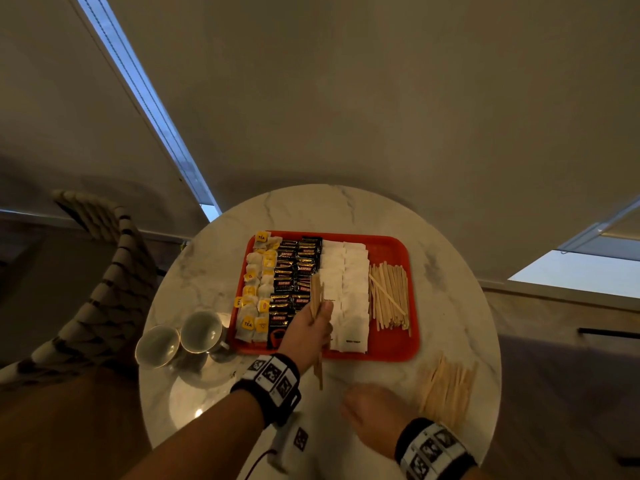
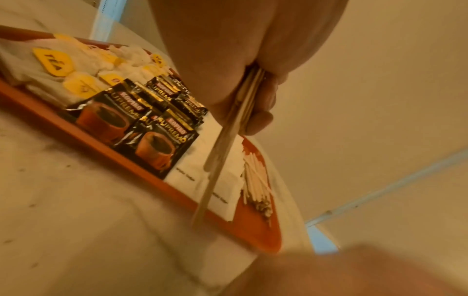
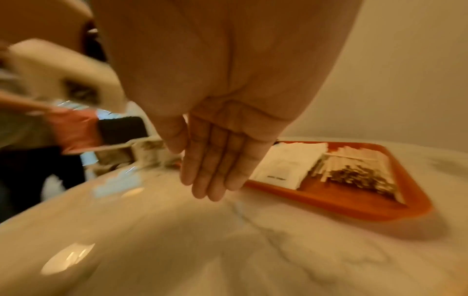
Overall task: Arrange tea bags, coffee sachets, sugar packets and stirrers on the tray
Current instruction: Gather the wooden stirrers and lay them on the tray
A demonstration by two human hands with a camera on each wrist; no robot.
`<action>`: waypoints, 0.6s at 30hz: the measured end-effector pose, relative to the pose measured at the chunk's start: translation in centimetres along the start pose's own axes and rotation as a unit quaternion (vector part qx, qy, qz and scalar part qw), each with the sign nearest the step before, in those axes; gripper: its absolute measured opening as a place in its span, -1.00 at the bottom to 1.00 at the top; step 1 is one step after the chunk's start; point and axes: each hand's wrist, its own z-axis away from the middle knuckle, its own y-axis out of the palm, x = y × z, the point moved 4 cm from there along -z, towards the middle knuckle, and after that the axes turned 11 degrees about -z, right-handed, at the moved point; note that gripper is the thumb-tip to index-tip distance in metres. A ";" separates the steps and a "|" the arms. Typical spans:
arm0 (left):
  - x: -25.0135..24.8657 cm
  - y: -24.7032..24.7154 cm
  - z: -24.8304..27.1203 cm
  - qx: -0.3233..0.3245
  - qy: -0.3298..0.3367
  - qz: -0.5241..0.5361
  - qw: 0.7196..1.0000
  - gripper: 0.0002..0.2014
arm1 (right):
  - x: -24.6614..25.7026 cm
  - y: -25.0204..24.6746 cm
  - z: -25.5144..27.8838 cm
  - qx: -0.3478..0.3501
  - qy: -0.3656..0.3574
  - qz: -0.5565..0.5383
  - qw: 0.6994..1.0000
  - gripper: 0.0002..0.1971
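on the marble table [image 1: 450, 306], your left hand [image 1: 306, 332] pinches a bundle of stirrers [image 1: 317, 299] over the tray [image 1: 398, 251], bound for the right-hand pile [image 1: 388, 299]; your right hand [image 1: 372, 415] hovers flat, empty.

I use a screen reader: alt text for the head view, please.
A left hand holds a few wooden stirrers over a red tray lined with tea bags, coffee sachets, sugar packets and stirrers; the right hand hovers nearby.

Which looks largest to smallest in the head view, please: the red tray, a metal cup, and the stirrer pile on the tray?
1. Red plastic tray, clearly largest.
2. Pile of wooden stirrers on the tray.
3. Grey metal cup, nearest the camera, so its rank against the pile is unsure.
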 end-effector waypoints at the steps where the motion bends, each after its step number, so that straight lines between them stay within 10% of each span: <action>1: -0.5 0.1 -0.1 -0.003 0.005 0.021 1.000 -0.70 | 0.4 1.0 0.0 0.046 -0.027 0.027 0.998 -0.64; 15: -0.6 3.0 2.2 0.003 -0.016 0.043 0.999 -0.65 | 1.8 -1.9 -0.3 -0.018 0.006 0.067 0.998 -0.65; 18: 0.7 1.9 2.3 -0.019 0.007 -0.111 0.994 -0.58 | 0.2 -5.2 0.5 -0.174 0.054 -0.017 0.983 -0.65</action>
